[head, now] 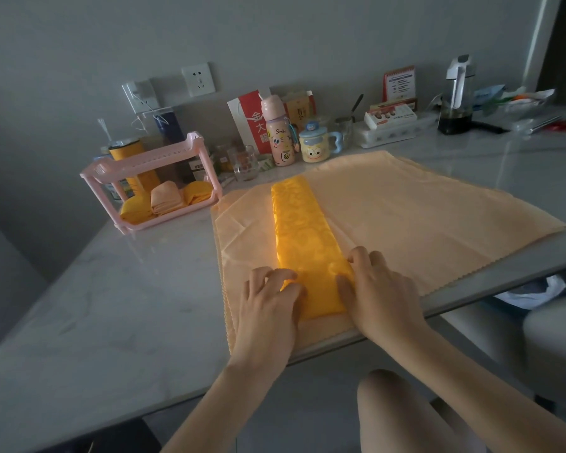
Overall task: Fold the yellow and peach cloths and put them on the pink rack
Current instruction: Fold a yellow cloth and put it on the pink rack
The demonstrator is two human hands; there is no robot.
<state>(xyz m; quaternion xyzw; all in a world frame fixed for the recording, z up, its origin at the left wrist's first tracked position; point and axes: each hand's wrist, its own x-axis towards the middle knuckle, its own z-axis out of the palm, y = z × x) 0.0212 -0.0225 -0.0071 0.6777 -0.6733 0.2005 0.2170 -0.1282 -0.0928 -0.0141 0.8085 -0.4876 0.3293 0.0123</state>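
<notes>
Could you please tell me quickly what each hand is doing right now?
Left hand: grips the yellow cloth at its near-left edge.
Right hand: grips its near-right edge.

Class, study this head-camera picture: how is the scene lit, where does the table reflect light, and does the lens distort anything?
Head view: dim, flat grey light, with soft shadows only; the yellow cloth stands out brightest; the glossy table carries pale reflections near the pink rack and at far right; the wide lens leaves the wall socket leaning; the back clutter looks soft.
</notes>
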